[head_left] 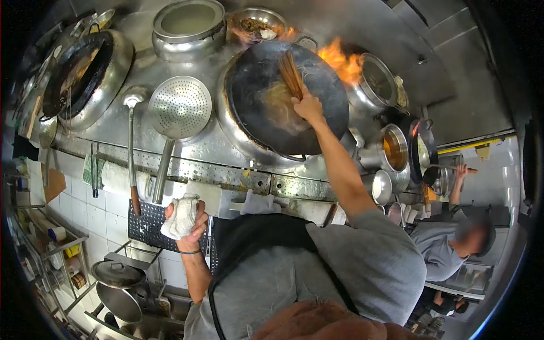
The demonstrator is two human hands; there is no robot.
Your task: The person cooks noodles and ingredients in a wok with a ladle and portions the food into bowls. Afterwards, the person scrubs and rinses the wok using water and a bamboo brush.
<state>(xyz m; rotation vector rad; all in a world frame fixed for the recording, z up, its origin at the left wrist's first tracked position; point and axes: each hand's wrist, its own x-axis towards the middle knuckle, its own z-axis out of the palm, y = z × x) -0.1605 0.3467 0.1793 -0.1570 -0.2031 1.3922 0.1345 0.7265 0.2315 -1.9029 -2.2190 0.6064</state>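
Note:
My right hand [309, 107] is closed around a bamboo wok brush [290, 75], whose bristles slant up and away inside a large black wok [254, 71]. Murky liquid [276, 106] lies in the bottom of the wok, under and beside that hand. Flames [341, 59] flare at the wok's far right edge. Over the stove's front edge, my left hand [200, 226] grips a folded white cloth [181, 217]. A perforated strainer [180, 107] and a long-handled ladle [131, 122] lie on the steel stove top between the woks.
Another wok [107, 73] sits at the left, and a metal pot [188, 28] at the back. To the right are a pot of orange-brown liquid [394, 148] and a co-worker [439, 249] reaching toward another wok [425, 144]. A lidded pot [119, 289] stands low at the left.

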